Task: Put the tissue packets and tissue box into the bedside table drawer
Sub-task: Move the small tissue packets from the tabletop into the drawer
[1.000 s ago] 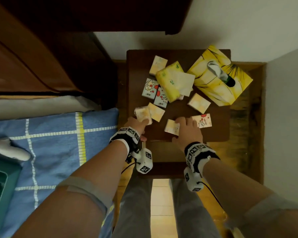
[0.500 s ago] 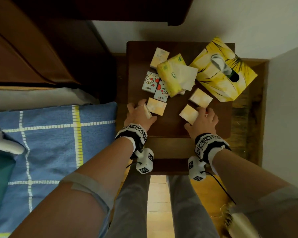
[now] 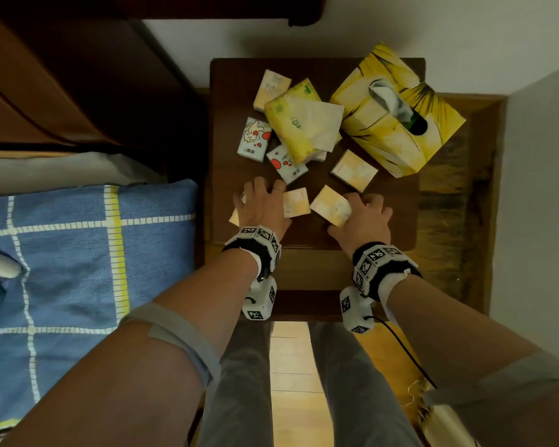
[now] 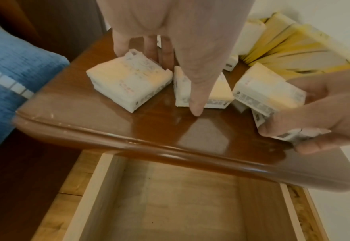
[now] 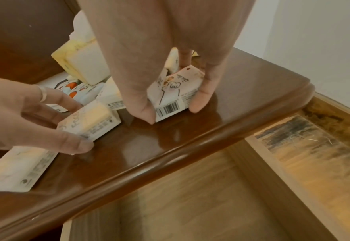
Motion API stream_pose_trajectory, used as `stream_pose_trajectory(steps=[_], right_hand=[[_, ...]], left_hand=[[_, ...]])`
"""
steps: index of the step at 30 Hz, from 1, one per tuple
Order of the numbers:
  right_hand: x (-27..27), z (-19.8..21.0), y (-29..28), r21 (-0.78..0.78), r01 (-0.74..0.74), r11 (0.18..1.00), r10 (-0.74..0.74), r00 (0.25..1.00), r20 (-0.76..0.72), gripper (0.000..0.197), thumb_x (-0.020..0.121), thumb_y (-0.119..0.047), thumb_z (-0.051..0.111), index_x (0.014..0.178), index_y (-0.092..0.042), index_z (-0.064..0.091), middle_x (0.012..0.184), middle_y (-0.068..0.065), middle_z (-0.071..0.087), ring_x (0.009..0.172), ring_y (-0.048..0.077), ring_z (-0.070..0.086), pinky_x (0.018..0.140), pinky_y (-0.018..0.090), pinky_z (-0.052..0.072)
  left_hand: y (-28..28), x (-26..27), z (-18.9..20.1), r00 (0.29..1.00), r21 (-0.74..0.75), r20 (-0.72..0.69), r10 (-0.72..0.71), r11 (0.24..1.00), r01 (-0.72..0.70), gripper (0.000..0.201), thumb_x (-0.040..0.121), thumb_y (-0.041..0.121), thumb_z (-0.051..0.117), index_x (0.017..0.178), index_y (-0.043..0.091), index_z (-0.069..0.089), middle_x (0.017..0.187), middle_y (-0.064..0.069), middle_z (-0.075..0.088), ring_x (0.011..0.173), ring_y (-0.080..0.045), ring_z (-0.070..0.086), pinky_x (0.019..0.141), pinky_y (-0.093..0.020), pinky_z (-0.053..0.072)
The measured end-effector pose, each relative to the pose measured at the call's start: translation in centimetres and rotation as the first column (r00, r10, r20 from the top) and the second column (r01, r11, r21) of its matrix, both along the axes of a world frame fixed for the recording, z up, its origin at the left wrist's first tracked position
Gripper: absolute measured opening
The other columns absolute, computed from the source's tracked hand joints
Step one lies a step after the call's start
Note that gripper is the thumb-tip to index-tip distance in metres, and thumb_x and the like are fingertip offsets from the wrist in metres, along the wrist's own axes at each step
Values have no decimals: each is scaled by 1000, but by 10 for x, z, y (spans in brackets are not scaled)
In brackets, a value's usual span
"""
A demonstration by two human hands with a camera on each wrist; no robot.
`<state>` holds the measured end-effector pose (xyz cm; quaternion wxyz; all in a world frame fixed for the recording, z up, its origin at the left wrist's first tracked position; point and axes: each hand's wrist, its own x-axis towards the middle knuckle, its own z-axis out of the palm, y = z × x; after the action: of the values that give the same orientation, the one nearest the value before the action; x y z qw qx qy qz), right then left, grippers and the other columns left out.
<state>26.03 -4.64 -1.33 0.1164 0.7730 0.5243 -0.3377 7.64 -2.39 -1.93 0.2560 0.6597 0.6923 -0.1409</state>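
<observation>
Several small tissue packets lie on the brown bedside table top (image 3: 397, 221), beside a yellow tissue box (image 3: 397, 124) at the back right and a yellow soft pack (image 3: 291, 121). My left hand (image 3: 265, 201) pinches a yellow-white packet (image 5: 89, 120) between thumb and fingers; another packet (image 4: 128, 81) lies under its fingers. My right hand (image 3: 362, 211) grips a cartoon-printed packet (image 5: 174, 94) with a yellow packet (image 3: 331, 204) stacked against it. The drawer (image 4: 170, 203) stands pulled out below the front edge, and nothing shows inside it.
A blue checked pillow (image 3: 78, 253) lies on the bed to the left. A dark wooden headboard (image 3: 62, 75) rises at the back left. White walls (image 3: 536, 188) close in behind and to the right. My legs (image 3: 239, 382) stand in front of the drawer.
Both hands have reached further onto the table top. The right hand has covered the cartoon packet and closed on it with the yellow one. The left hand now lies over two packets.
</observation>
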Motion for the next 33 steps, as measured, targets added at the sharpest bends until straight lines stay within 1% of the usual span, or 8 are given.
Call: stream_pose_trajectory(steps=[4, 7, 12, 18, 22, 25, 28, 33], right_hand=[[19, 7, -1, 13, 23, 1000, -22, 997, -69, 66, 76, -45, 73, 134, -31, 45, 137, 9, 36, 126, 37, 35, 78, 43, 45], [34, 16, -3, 19, 51, 999, -48, 994, -101, 67, 76, -56, 68, 134, -31, 44, 134, 9, 41, 121, 38, 45, 82, 43, 45], [27, 34, -5, -90, -40, 995, 23, 983, -182, 70, 75, -70, 60, 131, -31, 42, 125, 8, 47, 108, 36, 58, 82, 42, 49], [10, 43, -31, -140, 53, 989, -93, 950, -299, 68, 72, -78, 55, 122, -33, 46, 110, 3, 60, 97, 27, 61, 84, 44, 54], [-2, 40, -61, -203, 71, 976, -133, 943, -306, 75, 68, -83, 52, 123, -33, 46, 106, 0, 64, 91, 24, 63, 83, 45, 56], [-15, 33, -85, -357, 9, 934, -106, 961, -254, 72, 70, -83, 52, 120, -31, 51, 100, -1, 67, 84, 21, 68, 79, 43, 60], [-30, 19, -107, -569, -24, 822, -102, 977, -188, 68, 72, -79, 56, 112, -25, 56, 89, 1, 67, 79, 22, 70, 78, 40, 62], [-49, -22, -116, -509, 84, 857, -134, 989, -64, 89, 59, -84, 54, 119, -18, 61, 98, 7, 70, 81, 29, 71, 79, 42, 60]], left_hand=[[-6, 17, 7, 993, 18, -99, -59, 998, 61, 73, 73, 60, 64, 130, 15, 51, 129, -11, 54, 127, -32, 46, 113, -56, 26], [-13, 27, 26, 991, -23, 24, 135, 991, -134, 71, 73, 63, 64, 118, 9, 52, 121, -11, 58, 118, -31, 53, 96, -44, 42], [-35, 26, 54, 949, -100, 115, 293, 954, -282, 61, 75, 53, 72, 113, 13, 46, 112, -8, 59, 105, -31, 60, 77, -39, 47], [-65, 18, 42, 659, -496, 312, 684, 709, -501, 75, 72, 48, 79, 134, 24, 44, 114, -4, 68, 93, -27, 72, 83, -46, 62], [-93, 0, 23, 576, -637, 278, 768, 597, -488, 58, 79, 37, 81, 121, 19, 45, 107, -7, 68, 88, -25, 73, 74, -38, 64], [-117, -10, 5, 576, -663, 252, 778, 572, -482, 55, 90, 42, 68, 128, 9, 44, 104, -12, 70, 78, -22, 71, 66, -36, 62], [-135, -16, -11, 587, -681, 207, 783, 546, -488, 43, 98, 38, 53, 121, 1, 52, 107, -19, 72, 80, -28, 70, 72, -41, 59], [-147, -33, -39, 740, -551, 217, 636, 706, -445, 38, 95, 45, 54, 90, 8, 61, 89, -14, 65, 85, -34, 66, 74, -34, 48]])
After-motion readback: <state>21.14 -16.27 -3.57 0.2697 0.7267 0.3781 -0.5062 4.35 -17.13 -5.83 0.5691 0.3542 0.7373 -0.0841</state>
